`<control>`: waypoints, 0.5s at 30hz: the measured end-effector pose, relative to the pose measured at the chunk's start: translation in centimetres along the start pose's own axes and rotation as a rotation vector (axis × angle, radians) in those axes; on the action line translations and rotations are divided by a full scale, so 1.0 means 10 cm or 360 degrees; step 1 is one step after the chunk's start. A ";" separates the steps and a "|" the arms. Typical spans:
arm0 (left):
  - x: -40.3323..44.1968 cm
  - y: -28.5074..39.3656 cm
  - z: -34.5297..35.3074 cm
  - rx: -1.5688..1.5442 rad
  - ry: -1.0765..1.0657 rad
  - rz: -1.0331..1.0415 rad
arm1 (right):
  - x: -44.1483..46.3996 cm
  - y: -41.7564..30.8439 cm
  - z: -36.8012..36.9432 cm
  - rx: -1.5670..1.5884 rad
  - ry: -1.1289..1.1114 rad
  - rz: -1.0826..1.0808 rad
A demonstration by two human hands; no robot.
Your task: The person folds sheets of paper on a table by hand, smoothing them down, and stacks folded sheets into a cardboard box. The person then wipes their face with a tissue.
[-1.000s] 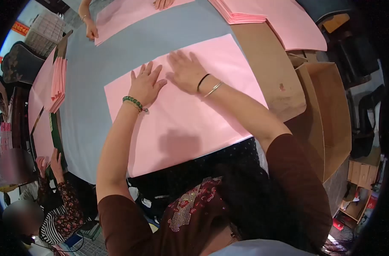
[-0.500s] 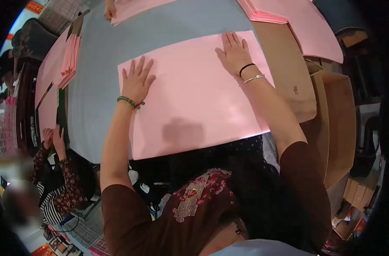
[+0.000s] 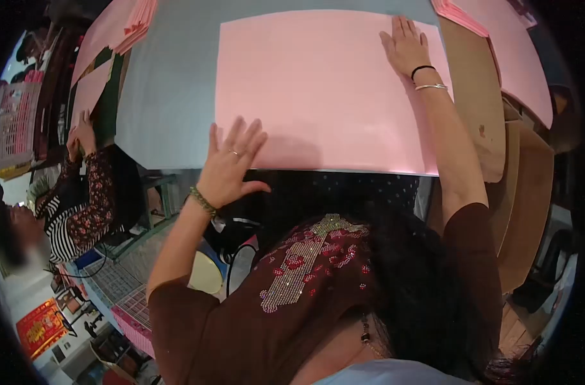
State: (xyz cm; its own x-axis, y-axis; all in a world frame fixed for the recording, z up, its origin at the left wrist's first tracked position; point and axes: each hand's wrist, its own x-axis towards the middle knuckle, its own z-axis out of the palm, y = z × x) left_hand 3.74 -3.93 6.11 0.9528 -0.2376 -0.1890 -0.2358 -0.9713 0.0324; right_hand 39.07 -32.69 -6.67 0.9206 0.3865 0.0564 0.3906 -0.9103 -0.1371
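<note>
A large pink sheet [image 3: 318, 77] lies flat on the grey-blue table [image 3: 170, 96], its near side along the table's front edge. My left hand [image 3: 231, 160], fingers spread, is at the sheet's near left corner; its fingertips overlap the pink and its palm is over the table edge. Near the sheet's far right corner my right hand [image 3: 406, 50] rests flat on the surface, fingers extended. Neither hand holds anything.
Folded pink sheets [image 3: 137, 25] are stacked at the far left, more pink sheets [image 3: 517, 58] at the far right. Brown cardboard [image 3: 475, 96] borders the table's right side, beside an open cardboard box [image 3: 526, 205]. At left sits a co-worker [image 3: 90, 199] in floral sleeves.
The view has shifted, and the other person's hands at the far side have left it. My left hand has come from the sheet's far left to its near edge; my right hand has moved rightward.
</note>
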 end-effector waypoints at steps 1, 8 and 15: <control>0.09 0.17 0.10 0.0003 -0.0060 -0.0004 | 0.02 0.11 0.03 0.0034 -0.0001 -0.0004; -0.43 -0.23 0.53 0.0080 0.0189 0.0121 | -0.15 -0.48 -0.40 0.0091 0.0058 -0.0013; -0.46 -0.19 0.60 -0.0032 0.0269 0.0147 | -0.03 -0.09 -0.26 0.0534 -0.0182 -0.0094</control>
State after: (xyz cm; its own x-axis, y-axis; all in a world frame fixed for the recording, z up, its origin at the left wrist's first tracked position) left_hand -1.29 -0.91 1.05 0.9462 -0.3230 -0.0170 -0.3215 -0.9449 0.0621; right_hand 38.40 -32.37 -3.98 0.8829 0.4684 -0.0347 0.4033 -0.7939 -0.4551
